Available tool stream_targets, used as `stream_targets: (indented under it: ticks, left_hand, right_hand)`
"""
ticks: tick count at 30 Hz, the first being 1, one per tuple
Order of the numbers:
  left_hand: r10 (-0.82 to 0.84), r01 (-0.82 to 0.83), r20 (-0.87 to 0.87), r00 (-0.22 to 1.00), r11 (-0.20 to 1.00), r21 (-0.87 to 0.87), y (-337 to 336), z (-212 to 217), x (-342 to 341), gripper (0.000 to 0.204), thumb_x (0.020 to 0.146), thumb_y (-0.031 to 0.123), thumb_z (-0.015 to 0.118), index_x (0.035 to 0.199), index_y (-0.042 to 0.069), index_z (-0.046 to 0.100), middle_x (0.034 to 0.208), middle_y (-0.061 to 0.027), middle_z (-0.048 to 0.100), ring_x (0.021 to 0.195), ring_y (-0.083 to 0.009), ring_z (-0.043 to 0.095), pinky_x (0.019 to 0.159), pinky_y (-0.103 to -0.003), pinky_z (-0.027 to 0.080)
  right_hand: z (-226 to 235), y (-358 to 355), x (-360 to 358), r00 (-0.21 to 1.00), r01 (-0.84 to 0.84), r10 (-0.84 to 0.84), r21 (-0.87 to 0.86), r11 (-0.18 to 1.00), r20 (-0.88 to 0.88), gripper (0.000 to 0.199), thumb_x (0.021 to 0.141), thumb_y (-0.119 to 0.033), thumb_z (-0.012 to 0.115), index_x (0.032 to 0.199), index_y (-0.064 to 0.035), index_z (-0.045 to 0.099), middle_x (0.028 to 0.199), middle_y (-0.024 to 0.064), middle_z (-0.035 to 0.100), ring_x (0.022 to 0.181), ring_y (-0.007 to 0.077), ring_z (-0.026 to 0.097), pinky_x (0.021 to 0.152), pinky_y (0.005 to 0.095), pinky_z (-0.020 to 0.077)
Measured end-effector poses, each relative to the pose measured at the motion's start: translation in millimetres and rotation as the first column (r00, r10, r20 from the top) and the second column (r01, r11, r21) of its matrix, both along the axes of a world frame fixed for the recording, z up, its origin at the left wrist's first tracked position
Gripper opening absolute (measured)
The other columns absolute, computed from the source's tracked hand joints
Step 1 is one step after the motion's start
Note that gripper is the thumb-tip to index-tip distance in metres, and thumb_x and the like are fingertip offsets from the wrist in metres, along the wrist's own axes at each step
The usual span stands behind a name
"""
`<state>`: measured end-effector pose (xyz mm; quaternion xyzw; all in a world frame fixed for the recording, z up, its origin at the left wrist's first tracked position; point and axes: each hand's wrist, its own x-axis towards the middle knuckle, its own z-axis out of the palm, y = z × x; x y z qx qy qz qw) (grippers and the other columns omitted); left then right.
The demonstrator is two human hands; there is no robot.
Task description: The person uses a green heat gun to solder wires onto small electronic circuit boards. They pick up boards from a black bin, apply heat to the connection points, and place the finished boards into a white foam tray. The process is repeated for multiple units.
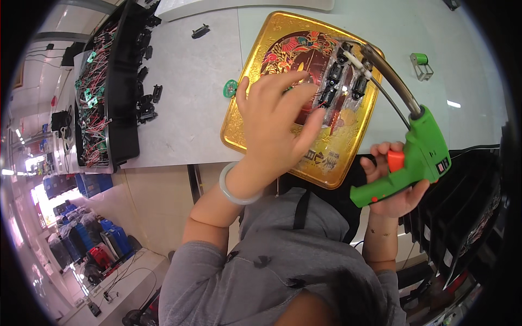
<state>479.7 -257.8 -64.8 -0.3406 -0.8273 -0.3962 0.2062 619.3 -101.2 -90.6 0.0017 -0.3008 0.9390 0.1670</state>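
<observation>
My right hand (399,204) grips a green soldering gun (427,144) with an orange trigger. Its curved metal tube arches over to the left, with a thin wire feed alongside. Below the tip, small black plastic parts (334,73) lie in a row on clear film on a gold tin tray (239,136) with a red printed pattern. My left hand (274,117) hovers over the tray with its fingers spread. Its thumb and index finger are close to the nearest black part; whether they touch it I cannot tell. A thin red wire shows there.
A black bin (124,92) full of wires and green circuit boards stands at the left. Several black parts (145,106) lie beside it, and one black part (200,31) farther back. A green reel in a metal bracket (421,65) stands right. A green disc (230,88) touches the tray's left edge.
</observation>
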Motion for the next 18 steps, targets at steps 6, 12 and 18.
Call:
stream_targets:
  ticks: [6,12,18]
  left_hand:
    - [0.204,-0.168,0.051,0.978,0.901,-0.4,-23,18,-9,0.034,0.066,0.026,0.064,0.091,0.005,0.054,0.108,-0.013,0.044,0.109,-0.0319,0.033,0.09,-0.056,0.017]
    - [0.034,0.042,0.272,0.962,0.962,-0.27,-25,11,-10,0.025,0.061,0.02,0.068,0.076,0.007,0.052,0.096,-0.0084,0.05,0.107,-0.0306,0.037,0.092,-0.06,0.016]
    - [0.171,-0.095,0.213,0.962,0.941,-0.326,-17,18,-13,0.035,0.061,0.023,0.069,0.09,0.009,0.054,0.089,-0.007,0.053,0.095,-0.0262,0.044,0.092,-0.05,0.022]
  right_hand:
    - [-6,-7,-16,1.0,-0.011,0.013,-0.049,0.999,0.027,0.067,0.077,-0.056,0.041,0.119,-0.0041,0.035,0.116,0.0126,0.04,0.11,0.0314,0.037,0.094,0.0548,0.0257]
    - [-16,-11,-8,0.998,-0.014,0.007,-0.11,0.994,-0.067,0.062,0.08,-0.05,0.041,0.12,-0.0031,0.034,0.118,0.0108,0.039,0.113,0.0315,0.034,0.098,0.0504,0.0211]
    - [-2,-16,-17,0.983,-0.078,0.071,-0.038,0.996,-0.169,0.057,0.085,-0.043,0.037,0.12,0.0021,0.032,0.117,0.0142,0.04,0.115,0.0304,0.033,0.101,0.0435,0.0208]
